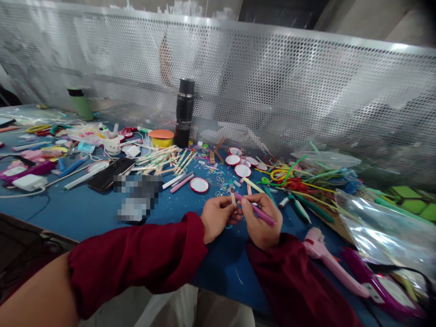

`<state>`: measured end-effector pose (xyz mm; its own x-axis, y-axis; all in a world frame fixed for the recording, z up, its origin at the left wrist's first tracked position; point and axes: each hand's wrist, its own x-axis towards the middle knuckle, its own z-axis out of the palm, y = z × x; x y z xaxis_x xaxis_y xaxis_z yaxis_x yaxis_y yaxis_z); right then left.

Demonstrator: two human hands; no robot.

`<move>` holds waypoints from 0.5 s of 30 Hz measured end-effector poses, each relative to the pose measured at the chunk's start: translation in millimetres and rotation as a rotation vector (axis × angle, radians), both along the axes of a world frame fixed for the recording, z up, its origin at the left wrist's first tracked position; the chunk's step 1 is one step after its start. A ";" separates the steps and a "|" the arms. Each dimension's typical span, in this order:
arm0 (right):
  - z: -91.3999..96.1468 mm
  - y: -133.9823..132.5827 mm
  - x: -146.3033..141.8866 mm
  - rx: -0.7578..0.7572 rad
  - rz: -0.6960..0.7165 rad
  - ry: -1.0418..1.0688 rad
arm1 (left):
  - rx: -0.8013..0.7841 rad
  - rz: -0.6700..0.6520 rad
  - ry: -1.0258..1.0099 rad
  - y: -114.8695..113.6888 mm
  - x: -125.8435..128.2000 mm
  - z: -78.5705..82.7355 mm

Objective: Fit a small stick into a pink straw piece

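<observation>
My left hand (217,216) pinches a small pale wooden stick (233,196), held upright, with bands of green and darker colour near its top. In my right hand (262,231) is a pink-purple marker pen (266,216), its tip end close to or touching the stick. The two hands are nearly together above the blue table (190,209). Just beyond them lie scattered small coloured bits and a round white disc with a red rim (199,185). A pale yellow stick (254,185) lies past my right hand.
A heap of colour-marked sticks (163,160) lies left of centre, near a black bottle (185,113) and a phone (111,173). Coloured strips (316,175), a pink tool (334,263) and a purple device (384,286) lie to the right. A perforated metal panel (255,86) stands behind.
</observation>
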<state>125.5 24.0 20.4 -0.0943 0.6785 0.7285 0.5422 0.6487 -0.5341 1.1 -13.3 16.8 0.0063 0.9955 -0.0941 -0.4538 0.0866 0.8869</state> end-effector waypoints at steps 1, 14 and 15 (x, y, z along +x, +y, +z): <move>0.2 0.0 -0.1 0.008 -0.005 -0.016 | 0.001 0.000 0.000 0.0 0.0 0.0; 1.7 1.3 0.5 0.003 -0.049 -0.033 | -0.030 0.001 -0.028 1.3 0.4 -0.2; 1.6 1.3 0.5 0.003 -0.053 -0.030 | -0.032 0.002 -0.030 1.3 0.4 0.1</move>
<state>126.1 25.3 22.1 -0.0800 0.6808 0.7280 0.5920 0.6201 -0.5148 1.6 -12.0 16.9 0.0071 0.9920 -0.1261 -0.4801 0.1140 0.8697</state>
